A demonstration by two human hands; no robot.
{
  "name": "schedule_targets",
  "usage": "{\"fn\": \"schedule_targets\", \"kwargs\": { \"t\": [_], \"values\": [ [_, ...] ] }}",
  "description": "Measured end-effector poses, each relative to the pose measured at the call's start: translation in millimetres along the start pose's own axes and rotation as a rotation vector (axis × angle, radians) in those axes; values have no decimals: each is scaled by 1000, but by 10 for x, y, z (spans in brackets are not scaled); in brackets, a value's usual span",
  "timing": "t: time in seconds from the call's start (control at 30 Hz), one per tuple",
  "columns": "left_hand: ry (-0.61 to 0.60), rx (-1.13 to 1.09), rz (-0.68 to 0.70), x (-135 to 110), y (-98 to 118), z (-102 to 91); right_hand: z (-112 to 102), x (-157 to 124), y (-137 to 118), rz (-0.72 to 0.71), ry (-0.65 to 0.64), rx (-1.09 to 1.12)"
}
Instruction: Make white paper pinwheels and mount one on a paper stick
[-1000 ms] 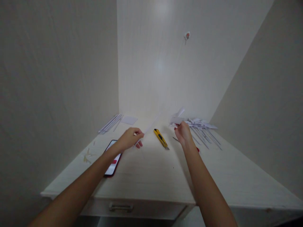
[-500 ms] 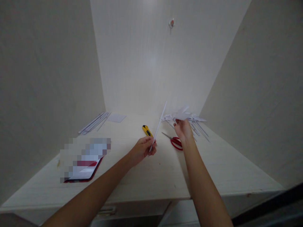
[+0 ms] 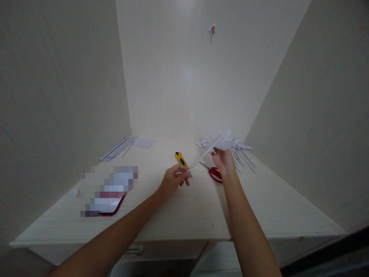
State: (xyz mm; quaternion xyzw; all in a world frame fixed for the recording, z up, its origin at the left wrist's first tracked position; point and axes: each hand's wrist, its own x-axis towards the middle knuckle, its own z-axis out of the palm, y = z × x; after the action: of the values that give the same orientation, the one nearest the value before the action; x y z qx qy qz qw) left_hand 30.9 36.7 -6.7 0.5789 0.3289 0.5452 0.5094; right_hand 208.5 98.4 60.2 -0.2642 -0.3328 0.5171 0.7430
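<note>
Head view: long thin white paper strip (image 3: pixel 205 154), pinched low by left hand (image 3: pixel 173 180), higher by right hand (image 3: pixel 223 161); risk: creasing or tearing if the hands pull apart unevenly.

Pixelated phone (image 3: pixel 108 190), scissors (image 3: pixel 215 175) partly behind right hand (image 3: pixel 223 163), forearms cut off below

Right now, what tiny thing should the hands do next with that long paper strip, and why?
Probably the right hand should pinch the paper strip where it passes that hand. The left hand grips only its near end, and it slants up toward the paper pile; whether the right hand grips it is unclear.
</note>
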Motion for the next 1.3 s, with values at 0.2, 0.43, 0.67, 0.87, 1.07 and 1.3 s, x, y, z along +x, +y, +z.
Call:
{"fn": "schedule_targets", "kwargs": {
  "t": [0.2,0.43,0.67,0.87,1.07,1.3],
  "values": [
    [83,-5,16,6,11,-24,-55,30,-11,15,2,2],
    [123,-184,-36,16,10,-28,-83,64,1,20,-11,-4],
    [33,-385,-56,-1,77,-47,-80,53,8,12,-58,-30],
    [34,-411,-97,18,83,-65,-87,56,10,48,11,-7],
    [37,-420,-79,35,92,-82,-72,55,11,38,-9,19],
    [170,-140,141,119,180,-158,-39,20,-28,32,-49,50]
  ]
}}
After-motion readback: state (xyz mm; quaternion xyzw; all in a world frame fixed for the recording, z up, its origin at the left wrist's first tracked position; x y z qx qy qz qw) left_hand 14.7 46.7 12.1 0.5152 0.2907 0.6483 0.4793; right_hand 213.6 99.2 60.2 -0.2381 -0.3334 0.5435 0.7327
